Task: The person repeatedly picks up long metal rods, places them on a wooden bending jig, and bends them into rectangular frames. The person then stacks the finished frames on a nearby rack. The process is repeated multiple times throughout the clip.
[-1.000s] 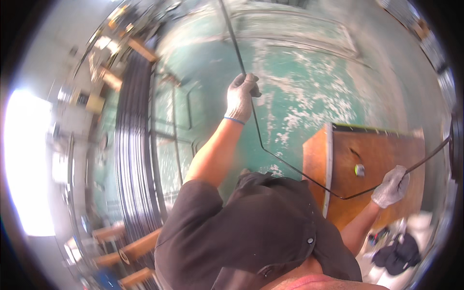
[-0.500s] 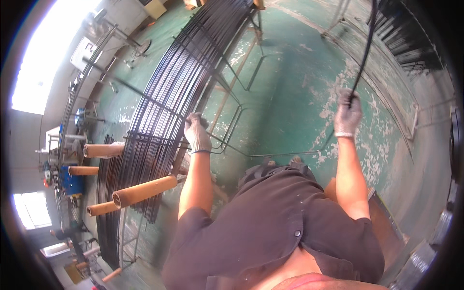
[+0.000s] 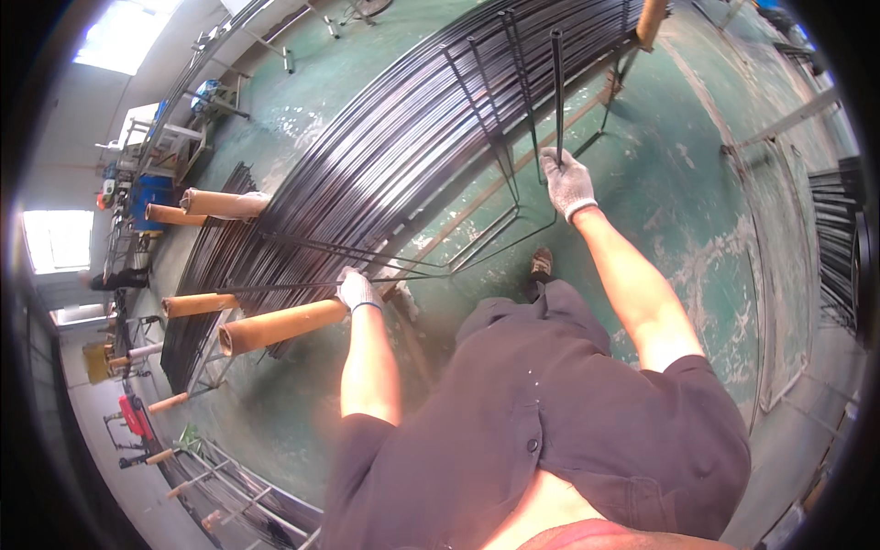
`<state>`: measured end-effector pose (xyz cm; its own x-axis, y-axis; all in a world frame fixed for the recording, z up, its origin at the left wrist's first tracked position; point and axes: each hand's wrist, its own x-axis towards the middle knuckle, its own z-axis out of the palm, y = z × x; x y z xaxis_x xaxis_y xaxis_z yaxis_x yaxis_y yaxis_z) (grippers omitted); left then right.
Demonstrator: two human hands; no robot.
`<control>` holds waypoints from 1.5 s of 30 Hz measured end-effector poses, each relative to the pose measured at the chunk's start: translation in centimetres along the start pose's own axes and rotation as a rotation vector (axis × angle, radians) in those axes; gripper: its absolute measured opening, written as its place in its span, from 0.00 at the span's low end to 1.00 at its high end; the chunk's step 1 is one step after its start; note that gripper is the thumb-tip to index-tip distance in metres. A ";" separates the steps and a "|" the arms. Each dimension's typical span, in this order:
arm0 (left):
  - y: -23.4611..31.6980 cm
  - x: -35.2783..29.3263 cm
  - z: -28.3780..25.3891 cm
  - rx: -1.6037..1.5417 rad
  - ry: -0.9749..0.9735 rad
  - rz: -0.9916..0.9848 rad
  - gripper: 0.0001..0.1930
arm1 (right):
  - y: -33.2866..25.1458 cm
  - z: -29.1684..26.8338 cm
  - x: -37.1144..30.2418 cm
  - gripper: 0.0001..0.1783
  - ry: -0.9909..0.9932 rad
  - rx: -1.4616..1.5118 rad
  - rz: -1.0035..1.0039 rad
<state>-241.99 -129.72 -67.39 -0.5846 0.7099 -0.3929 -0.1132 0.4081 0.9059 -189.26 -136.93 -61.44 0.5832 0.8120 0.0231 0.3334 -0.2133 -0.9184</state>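
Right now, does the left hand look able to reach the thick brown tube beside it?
Probably yes: the left hand is close to one end of the brown tube, with nothing visible between them. It is closed around the bent black rod, though, so gripping the tube would likely mean letting go.

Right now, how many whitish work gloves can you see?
2: one on your left hand, one on your right hand, both gripping a bent black rod. Others may be hidden.

I held my gloved right hand farther forward than my gloved left hand, with both curled closed.
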 end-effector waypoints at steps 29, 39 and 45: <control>4.1 -8.5 8.4 0.088 -0.194 0.129 0.09 | 3.4 2.2 17.6 0.05 0.234 0.246 0.164; 7.8 -22.1 36.0 0.164 -0.501 0.331 0.11 | 9.7 -19.7 36.5 0.19 0.472 0.133 0.102; 7.0 -25.0 49.5 0.137 -0.411 0.301 0.11 | 11.3 -24.9 49.7 0.24 0.447 -0.007 0.084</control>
<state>-188.40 -116.25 -59.01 -0.2086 0.9625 -0.1731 0.1329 0.2033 0.9701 -138.07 -112.52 -60.86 0.8706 0.4775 0.1187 0.2757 -0.2735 -0.9215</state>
